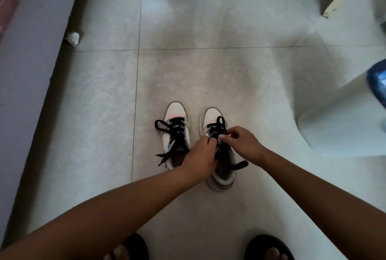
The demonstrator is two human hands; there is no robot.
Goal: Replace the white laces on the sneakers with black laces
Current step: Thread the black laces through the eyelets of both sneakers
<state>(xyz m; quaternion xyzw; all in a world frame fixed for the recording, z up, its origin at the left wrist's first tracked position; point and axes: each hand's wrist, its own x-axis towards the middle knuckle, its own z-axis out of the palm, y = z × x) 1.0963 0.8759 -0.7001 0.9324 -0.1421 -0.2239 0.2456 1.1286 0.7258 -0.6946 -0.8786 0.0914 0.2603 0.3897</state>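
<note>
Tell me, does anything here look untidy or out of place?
Only small things. A crumpled white scrap lies on the floor by the wall. The left sneaker's black lace is untied, with loose ends hanging off its side.

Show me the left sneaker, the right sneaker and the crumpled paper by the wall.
left sneaker (176,111): head view, white toe cap.
right sneaker (212,114): head view, white toe cap.
crumpled paper (72,37): head view, its middle.

- Two sneakers on floor (229,71), side by side, toes away from person
- Left sneaker (177,113) just beside right sneaker (211,116)
- Left hand (201,158) and right hand (240,140) over right sneaker, pinching its lace (221,124)
- Crumpled paper (72,38) far left, by bed (25,40)
</note>
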